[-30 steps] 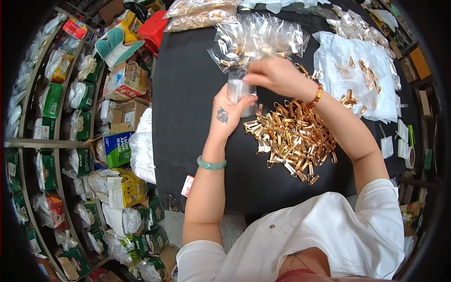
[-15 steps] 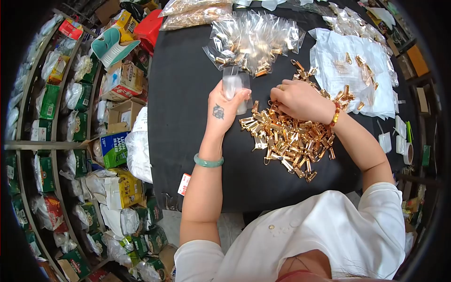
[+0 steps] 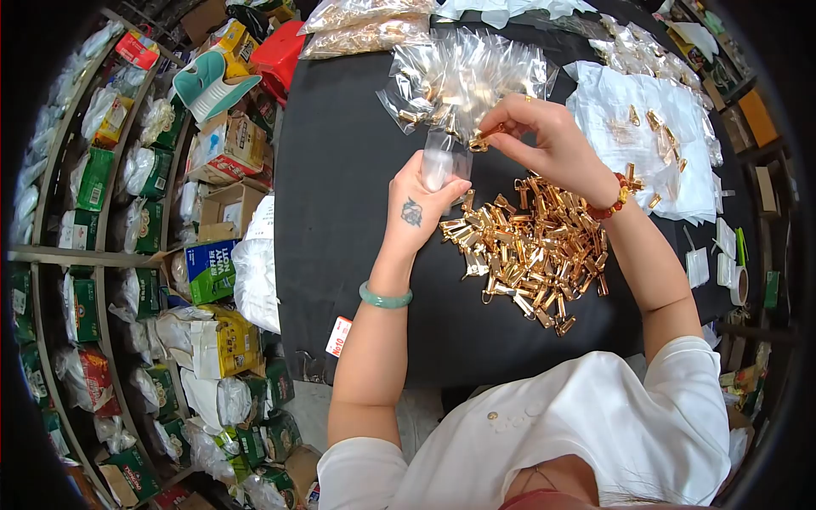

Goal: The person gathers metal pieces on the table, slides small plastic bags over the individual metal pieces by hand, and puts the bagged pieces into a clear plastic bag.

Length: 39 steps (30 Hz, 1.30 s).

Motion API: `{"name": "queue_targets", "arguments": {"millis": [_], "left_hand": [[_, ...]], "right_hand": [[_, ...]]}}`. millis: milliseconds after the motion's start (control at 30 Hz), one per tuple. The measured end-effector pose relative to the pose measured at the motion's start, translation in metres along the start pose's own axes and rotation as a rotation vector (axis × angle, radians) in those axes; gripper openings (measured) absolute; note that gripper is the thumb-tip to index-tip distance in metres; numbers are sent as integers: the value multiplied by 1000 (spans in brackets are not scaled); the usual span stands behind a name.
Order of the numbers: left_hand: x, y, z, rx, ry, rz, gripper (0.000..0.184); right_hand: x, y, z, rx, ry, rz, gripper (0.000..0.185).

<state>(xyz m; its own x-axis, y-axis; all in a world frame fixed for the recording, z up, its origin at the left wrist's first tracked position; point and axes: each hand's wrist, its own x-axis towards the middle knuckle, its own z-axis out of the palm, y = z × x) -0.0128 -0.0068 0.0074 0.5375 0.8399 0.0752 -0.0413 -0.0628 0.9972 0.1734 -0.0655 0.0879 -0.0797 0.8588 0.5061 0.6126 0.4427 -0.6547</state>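
My left hand (image 3: 418, 200) is closed around small clear plastic bags (image 3: 448, 160), their upper ends standing above my fingers. Close beside the bags' top, my right hand (image 3: 551, 146) pinches a gold metal clasp (image 3: 480, 144) between thumb and fingertips. Below that hand lies a loose heap of similar gold clasps (image 3: 535, 255) on the black cloth. Farther back, a cluster of clear bags (image 3: 467, 72) has gold pieces in it.
On the right of the black tablecloth (image 3: 340, 170) lies a white plastic sheet (image 3: 595, 110) with a few gold pieces. Large filled bags (image 3: 365, 34) are at the back. Shelves with boxes (image 3: 81, 306) line the left side; a red stool (image 3: 279, 58) stands by the table.
My right hand has lifted from the heap, up and left to the bags, with a gold clasp in its fingers. My left hand still holds the bags.
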Motion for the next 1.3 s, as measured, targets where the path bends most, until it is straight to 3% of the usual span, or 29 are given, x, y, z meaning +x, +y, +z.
{"name": "queue_targets", "arguments": {"millis": [267, 367, 533, 767, 933, 1033, 1067, 1200, 1300], "left_hand": [[0, 0, 1, 67, -4, -2, 25], [1, -4, 2, 48, 5, 39, 24], [1, -4, 2, 45, -12, 34, 27], [6, -18, -11, 22, -101, 6, 29], [1, -2, -9, -148, -147, -130, 27], [3, -7, -9, -71, -103, -115, 26], [3, -8, -8, -75, -101, -115, 26], [1, 0, -2, -178, -63, -74, 25], [1, -2, -4, -165, -62, -11, 24]], "right_hand": [[13, -1, 7, -88, -225, 5, 11], [12, 3, 15, 74, -259, 47, 14], [9, 5, 20, 74, -337, 22, 12], [17, 15, 2, -158, -371, -11, 9], [26, 44, -1, -186, -329, 116, 8], [34, 48, 3, -320, 20, -36, 11], [33, 46, 5, -321, 16, -36, 11], [24, 16, 22, -376, -240, 98, 16], [8, 21, 40, -381, -306, -114, 18]]}}
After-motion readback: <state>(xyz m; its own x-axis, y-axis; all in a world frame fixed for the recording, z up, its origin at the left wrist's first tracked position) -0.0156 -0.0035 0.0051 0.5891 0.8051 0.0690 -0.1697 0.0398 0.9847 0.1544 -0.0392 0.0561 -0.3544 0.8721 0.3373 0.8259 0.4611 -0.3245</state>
